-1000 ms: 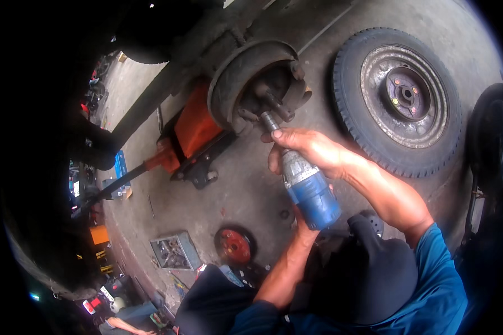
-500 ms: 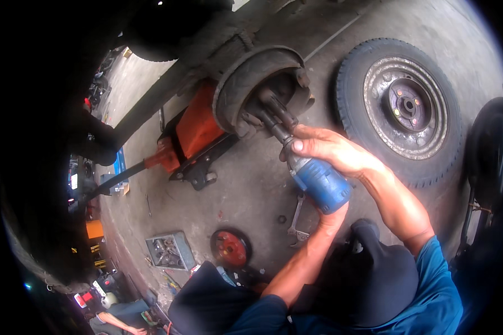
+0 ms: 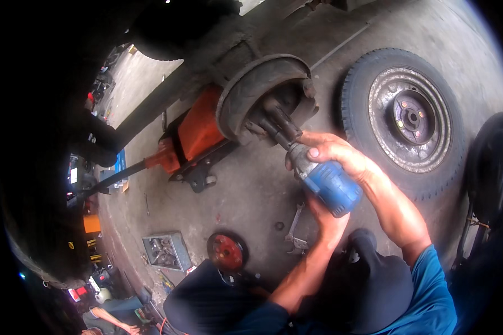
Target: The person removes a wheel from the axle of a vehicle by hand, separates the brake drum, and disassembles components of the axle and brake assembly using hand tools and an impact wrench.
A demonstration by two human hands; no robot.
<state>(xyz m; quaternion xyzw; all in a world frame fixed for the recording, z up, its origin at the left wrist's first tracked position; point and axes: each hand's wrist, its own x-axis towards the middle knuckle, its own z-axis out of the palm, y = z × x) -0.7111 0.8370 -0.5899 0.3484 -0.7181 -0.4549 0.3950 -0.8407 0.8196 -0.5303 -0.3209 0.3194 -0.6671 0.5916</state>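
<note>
1. My right hand (image 3: 332,153) is wrapped tight around the front of the blue power tool (image 3: 324,181).
2. My left hand (image 3: 327,220) grips it from below.
3. The tool's tip pushes into the wheel hub (image 3: 262,95).

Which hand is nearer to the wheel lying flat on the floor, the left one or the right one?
The right hand. It grips the front of the blue power tool, close beside the wheel. The left hand holds the tool from below, farther from it.
</note>
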